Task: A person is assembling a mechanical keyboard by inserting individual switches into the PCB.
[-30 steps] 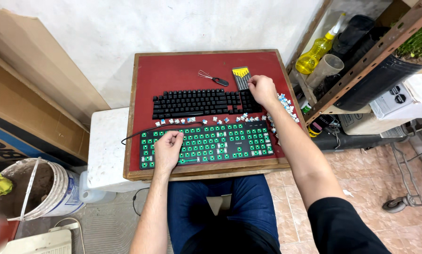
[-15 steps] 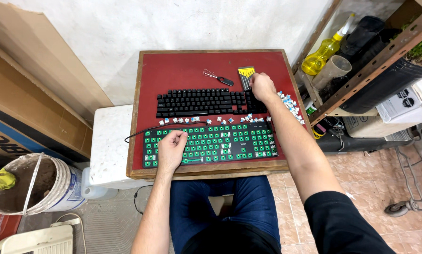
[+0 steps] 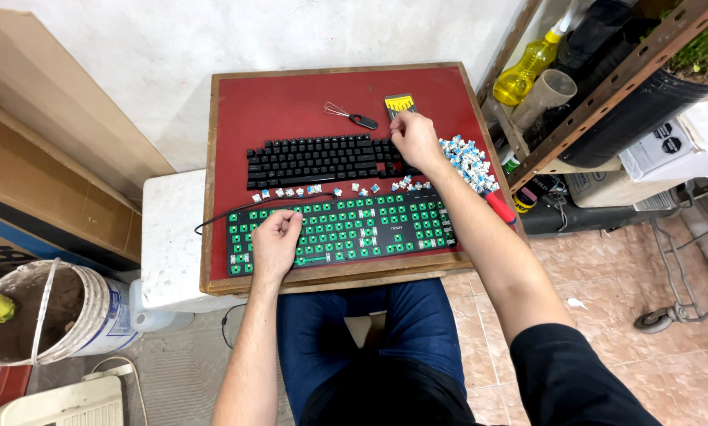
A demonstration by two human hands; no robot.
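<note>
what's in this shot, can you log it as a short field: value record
surface: red-topped wooden table
left hand: rests on the stripped keyboard with green sockets
right hand: at the right end of the black keyboard, fingers by the yellow tool
loose parts: row of switches between the keyboards, pile of switches at right
other tools: wire keycap puller, red-handled screwdriver
floor left: dirty bucket

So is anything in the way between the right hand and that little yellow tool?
Nothing visible. The right hand sits at the black keyboard's far right end, and the yellow tool lies just beyond its fingers on bare red tabletop.
</note>
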